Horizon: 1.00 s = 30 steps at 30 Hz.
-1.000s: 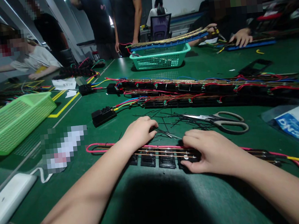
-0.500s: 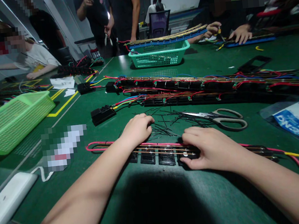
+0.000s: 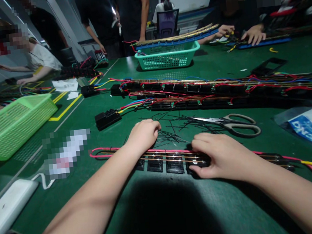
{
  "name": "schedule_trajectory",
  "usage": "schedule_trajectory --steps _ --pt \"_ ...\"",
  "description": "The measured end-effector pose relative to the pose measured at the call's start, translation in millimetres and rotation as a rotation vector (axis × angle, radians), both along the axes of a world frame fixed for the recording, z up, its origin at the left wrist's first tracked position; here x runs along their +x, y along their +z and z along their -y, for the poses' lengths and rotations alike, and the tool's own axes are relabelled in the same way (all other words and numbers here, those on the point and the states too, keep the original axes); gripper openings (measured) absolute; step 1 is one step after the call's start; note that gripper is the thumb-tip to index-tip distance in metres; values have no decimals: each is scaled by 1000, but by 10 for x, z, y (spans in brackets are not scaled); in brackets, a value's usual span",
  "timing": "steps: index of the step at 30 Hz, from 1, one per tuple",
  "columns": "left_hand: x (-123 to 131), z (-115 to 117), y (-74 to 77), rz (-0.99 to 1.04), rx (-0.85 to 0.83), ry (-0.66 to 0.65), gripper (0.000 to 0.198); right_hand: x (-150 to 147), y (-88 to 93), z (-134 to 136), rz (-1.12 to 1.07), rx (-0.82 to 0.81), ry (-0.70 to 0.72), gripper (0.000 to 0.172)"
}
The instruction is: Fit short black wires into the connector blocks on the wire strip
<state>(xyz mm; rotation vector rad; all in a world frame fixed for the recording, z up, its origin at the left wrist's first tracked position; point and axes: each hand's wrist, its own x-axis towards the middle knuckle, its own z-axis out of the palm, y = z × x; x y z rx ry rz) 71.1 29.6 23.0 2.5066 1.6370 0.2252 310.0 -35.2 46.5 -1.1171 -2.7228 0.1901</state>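
Observation:
A strip of black modules [image 3: 174, 164] joined by thin copper-coloured rods lies across the table before me. Along its far side runs a red cable [image 3: 103, 150], looped at the left end, with a thin black tie around it near the middle. My right hand [image 3: 218, 155] grips one module, thumb on the near side and fingers over the far side. Beyond the strip, my left hand [image 3: 143, 135] is closed, its fingertips at the left edge of loose black cable ties [image 3: 170, 136]. Whatever those fingers pinch is hidden.
Scissors [image 3: 229, 124] lie beyond my right hand, near a plastic bag [image 3: 310, 126]. Wired module strips [image 3: 199, 103] stretch across the table behind. A green basket [image 3: 17, 124] and a white power strip [image 3: 12, 206] stand left. Opposite, a co-worker's hands [image 3: 253, 35] work near a teal basket [image 3: 166, 59].
Both my hands keep nearly the same place and grip. The view shifts slightly. In the background, a standing person has lowered an arm, and the co-worker at left has moved their arms.

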Motion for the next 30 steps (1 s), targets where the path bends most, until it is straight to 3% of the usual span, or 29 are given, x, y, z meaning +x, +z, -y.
schedule_trajectory --steps 15,19,25,30 --pt "1 8 33 13 5 -16 12 -9 13 -4 28 39 25 20" --pt "3 18 45 29 16 -27 14 -20 23 1 59 53 27 27" --pt "4 26 49 73 50 -26 15 -128 166 15 171 65 34 34" --pt "-1 22 51 141 83 -75 13 -231 206 -15 240 40 -78 38"
